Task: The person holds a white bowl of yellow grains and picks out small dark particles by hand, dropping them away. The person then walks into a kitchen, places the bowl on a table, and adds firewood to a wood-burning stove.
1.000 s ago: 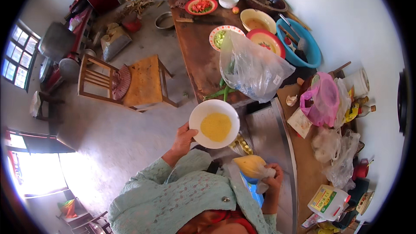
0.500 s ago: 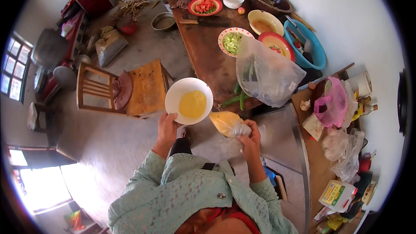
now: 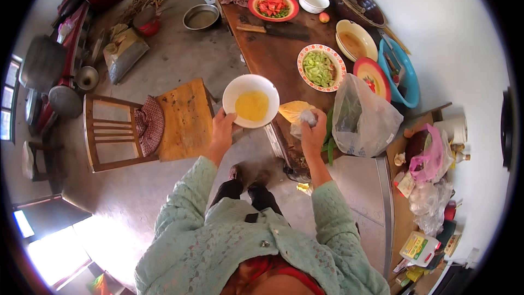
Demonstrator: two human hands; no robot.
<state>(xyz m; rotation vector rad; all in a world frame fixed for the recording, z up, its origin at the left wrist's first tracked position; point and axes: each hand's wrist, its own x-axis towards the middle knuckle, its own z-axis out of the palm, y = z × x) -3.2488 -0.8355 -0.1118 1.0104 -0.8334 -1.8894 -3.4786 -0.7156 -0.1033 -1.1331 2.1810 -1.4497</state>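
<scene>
A white bowl with yellow meal or flour in its bottom is gripped at the near rim by my left hand. To its right, my right hand is closed round the gathered neck of a clear plastic bag holding the same yellow stuff. The bag hangs over the near end of the brown table, apart from the bowl. Beside my right hand lie green vegetables and a large translucent plastic bag.
Farther up the table are a plate of chopped green vegetable, a plate of chopped red pieces, a knife, a cream basin and a blue basin. A wooden chair stands left. A cluttered shelf is at right.
Both hands have moved forward and slightly up, bringing the bowl and the yellow bag nearer the table. The whole view has shifted, with the table now closer.
</scene>
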